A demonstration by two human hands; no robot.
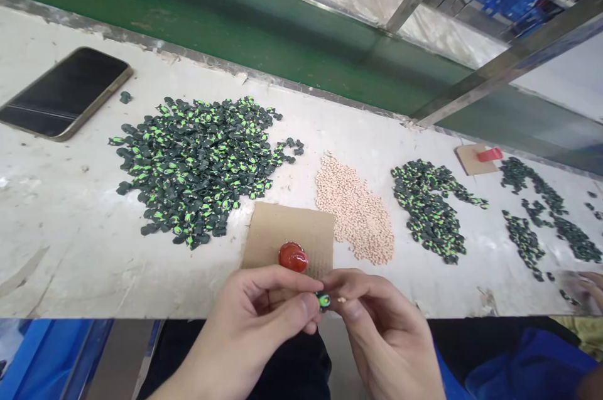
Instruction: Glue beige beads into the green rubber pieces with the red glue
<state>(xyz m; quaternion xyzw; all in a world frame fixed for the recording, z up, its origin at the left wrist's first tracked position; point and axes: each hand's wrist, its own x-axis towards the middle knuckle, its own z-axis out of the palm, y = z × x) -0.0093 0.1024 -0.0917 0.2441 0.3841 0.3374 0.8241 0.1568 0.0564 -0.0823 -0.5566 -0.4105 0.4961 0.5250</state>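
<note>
The left hand (264,318) pinched a small black-and-green piece (323,300) at its fingertips; the right hand (377,318), touching it from the right, gripped a tiny pale pellet (342,300) above the worktop (70,249) edge.

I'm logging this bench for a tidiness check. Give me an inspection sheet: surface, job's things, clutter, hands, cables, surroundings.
Surface: white worktable, scuffed and stained.
Job's things: small black-and-green part pinched between both hands; tiny pale piece at the right fingertips; large pile of black-and-green parts; pale pink pellet pile; cardboard square with a red blob on it.
Clutter: phone lying screen up at far left; smaller part piles to the right; second cardboard piece with a red item.
Hands: left hand and right hand both closed on the part.
Cables: nothing seen.
Surroundings: green belt behind the table; another person's hand at right edge.
</note>
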